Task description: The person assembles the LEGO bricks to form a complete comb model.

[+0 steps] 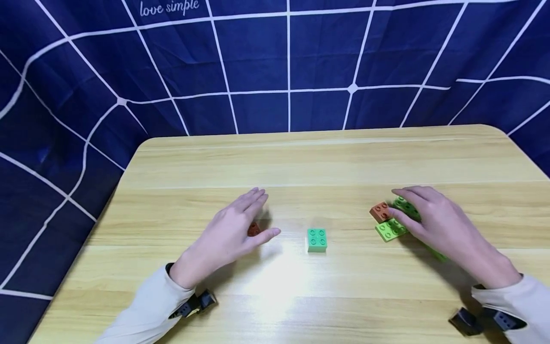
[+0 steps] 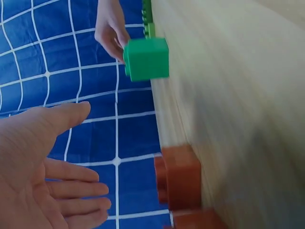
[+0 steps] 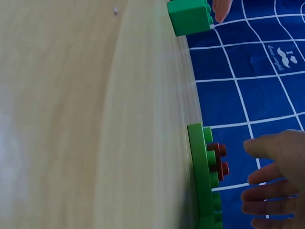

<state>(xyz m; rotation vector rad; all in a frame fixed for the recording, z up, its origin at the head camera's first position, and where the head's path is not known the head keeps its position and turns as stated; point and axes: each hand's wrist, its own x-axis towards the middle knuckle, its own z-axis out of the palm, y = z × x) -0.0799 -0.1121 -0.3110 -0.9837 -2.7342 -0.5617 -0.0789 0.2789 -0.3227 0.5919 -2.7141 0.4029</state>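
Here, boxy studded green block (image 1: 317, 240) between hands (image 1: 227, 231).

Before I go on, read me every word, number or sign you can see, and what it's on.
"love simple": white script on the blue cloth.
White moustache sign and heart: same cloth; lettering beside them too blurred to read.
Blocks: nothing readable.

A white-gridded navy cloth (image 1: 320, 52), seemingly creased at the dim left, hangs behind a pale wood-grain table (image 1: 301, 167).
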